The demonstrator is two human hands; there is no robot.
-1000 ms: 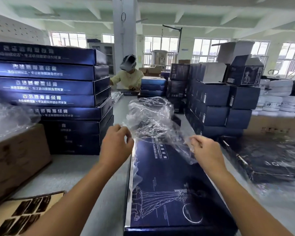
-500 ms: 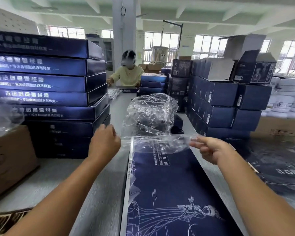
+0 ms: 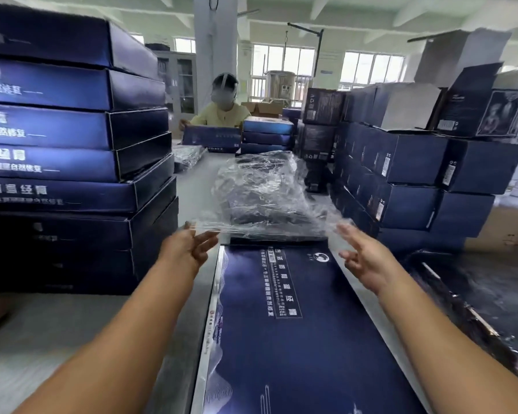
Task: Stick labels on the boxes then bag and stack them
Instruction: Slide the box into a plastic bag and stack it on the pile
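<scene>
The fingers of the left hand (image 3: 189, 249) and right hand (image 3: 368, 258) are lying spread and fairly straight, touching the stretched mouth of the clear bag (image 3: 266, 201) rather than plainly pinching it. The box (image 3: 296, 339) is lying flat on the bench (image 3: 57, 339), its far end just short of that mouth. So loose a hold is risking the film slipping free, or catching a box corner and tearing.

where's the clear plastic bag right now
Head view, centre: the crumpled clear plastic bag is over the grey table just past the far end of the long dark blue box, its near edge spanning between the left hand and right hand.
</scene>
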